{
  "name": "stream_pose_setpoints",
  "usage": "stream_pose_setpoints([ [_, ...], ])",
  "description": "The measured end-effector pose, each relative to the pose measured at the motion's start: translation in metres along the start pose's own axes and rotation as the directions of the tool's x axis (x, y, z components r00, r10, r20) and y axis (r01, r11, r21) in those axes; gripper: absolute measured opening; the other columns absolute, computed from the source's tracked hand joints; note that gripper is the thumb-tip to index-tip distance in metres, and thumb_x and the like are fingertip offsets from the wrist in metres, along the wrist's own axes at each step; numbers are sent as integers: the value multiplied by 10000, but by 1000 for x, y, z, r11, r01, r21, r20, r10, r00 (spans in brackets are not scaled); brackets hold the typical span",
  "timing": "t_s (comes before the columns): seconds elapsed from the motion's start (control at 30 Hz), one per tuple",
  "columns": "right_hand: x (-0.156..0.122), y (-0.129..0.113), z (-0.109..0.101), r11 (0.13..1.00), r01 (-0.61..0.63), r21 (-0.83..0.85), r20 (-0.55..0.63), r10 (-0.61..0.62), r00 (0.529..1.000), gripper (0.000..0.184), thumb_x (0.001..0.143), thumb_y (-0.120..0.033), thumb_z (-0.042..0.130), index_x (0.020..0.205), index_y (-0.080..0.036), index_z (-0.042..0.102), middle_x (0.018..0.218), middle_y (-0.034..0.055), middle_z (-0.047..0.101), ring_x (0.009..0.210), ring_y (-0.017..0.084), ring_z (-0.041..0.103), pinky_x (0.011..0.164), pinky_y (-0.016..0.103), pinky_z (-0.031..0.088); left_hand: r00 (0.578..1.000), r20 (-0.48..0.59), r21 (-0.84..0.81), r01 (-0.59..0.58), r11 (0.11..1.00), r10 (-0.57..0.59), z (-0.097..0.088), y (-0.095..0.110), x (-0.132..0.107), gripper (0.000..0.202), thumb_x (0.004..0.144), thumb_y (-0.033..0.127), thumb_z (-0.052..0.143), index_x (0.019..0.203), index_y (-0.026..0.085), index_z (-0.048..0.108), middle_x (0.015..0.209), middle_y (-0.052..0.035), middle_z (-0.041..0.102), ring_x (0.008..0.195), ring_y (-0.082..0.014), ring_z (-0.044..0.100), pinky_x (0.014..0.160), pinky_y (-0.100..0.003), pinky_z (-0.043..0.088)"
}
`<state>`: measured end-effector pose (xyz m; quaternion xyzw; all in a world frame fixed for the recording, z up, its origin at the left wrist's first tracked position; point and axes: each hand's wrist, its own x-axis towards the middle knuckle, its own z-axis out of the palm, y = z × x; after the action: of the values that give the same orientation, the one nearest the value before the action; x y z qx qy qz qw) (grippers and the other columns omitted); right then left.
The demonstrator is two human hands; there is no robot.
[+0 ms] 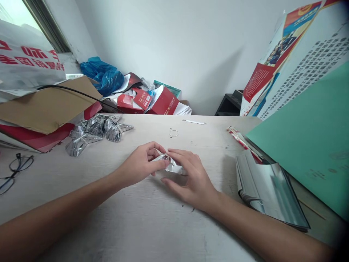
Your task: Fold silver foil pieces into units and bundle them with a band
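Note:
A small folded piece of silver foil (175,168) is between my two hands, just above the middle of the table. My left hand (144,162) pinches its left end between thumb and fingers. Around the right end curves my right hand (191,176), fingers over the foil and thumb lower down, a little apart from it. Its underside and ends are partly hidden by my fingers. Several fan-shaped folded silver foil pieces (96,129) lie in a group at the left. Beyond my hands are a thin pale ring (173,133), perhaps a rubber band, and a narrow white strip (194,122).
Eyeglasses (16,171) and cardboard (51,105) are at the left. A stack of silvery sheets (267,182) and a large green board (308,142) stand along the right. Red boxes (165,102) and a blue plastic bag (102,74) are piled behind the table's far edge.

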<state>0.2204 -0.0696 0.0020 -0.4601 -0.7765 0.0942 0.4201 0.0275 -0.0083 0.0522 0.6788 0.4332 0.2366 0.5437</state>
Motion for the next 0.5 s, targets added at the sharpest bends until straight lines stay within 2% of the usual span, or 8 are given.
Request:
stream_pose_setpoints([
  [0.07, 0, 1, 0, 995, 58, -80, -22, -60, 998, 510, 872, -423, 709, 1329, -277, 535, 1257, 40, 696, 1168, 180, 655, 1004, 391, 475, 1000, 8, -24, -7, 1000, 7, 4, 0, -3, 350, 844, 399, 756, 1062, 200, 567, 807, 14, 612, 706, -134, 588, 586, -240, 487],
  [0.17, 0, 1, 1, 995, 76, -63, -68, -80, 995, 396, 891, -375, 699, 1252, -250, 594, 1125, 36, 742, 1034, 151, 695, 926, 354, 502, 998, 2, -31, -65, 997, 65, 8, 0, -7, 333, 860, 368, 741, 1078, 203, 551, 817, 9, 614, 745, -145, 606, 597, -240, 480],
  [0.37, 3, -2, -1, 986, 61, 153, -67, -51, 996, 429, 876, -260, 705, 1292, -226, 602, 1182, 55, 708, 1080, 120, 681, 910, 270, 584, 998, 25, -86, -60, 994, 62, 2, 5, -6, 351, 843, 317, 749, 1097, 185, 548, 822, 5, 623, 621, -99, 546, 529, -218, 410],
  [0.5, 2, -3, -2, 982, 71, 172, -75, -59, 995, 467, 865, -215, 697, 1318, -224, 585, 1190, 61, 691, 1083, 119, 668, 933, 269, 588, 992, 41, -74, -119, 990, 123, -4, 5, -5, 334, 848, 317, 759, 1093, 193, 568, 901, -18, 660, 770, -133, 623, 626, -237, 472],
])
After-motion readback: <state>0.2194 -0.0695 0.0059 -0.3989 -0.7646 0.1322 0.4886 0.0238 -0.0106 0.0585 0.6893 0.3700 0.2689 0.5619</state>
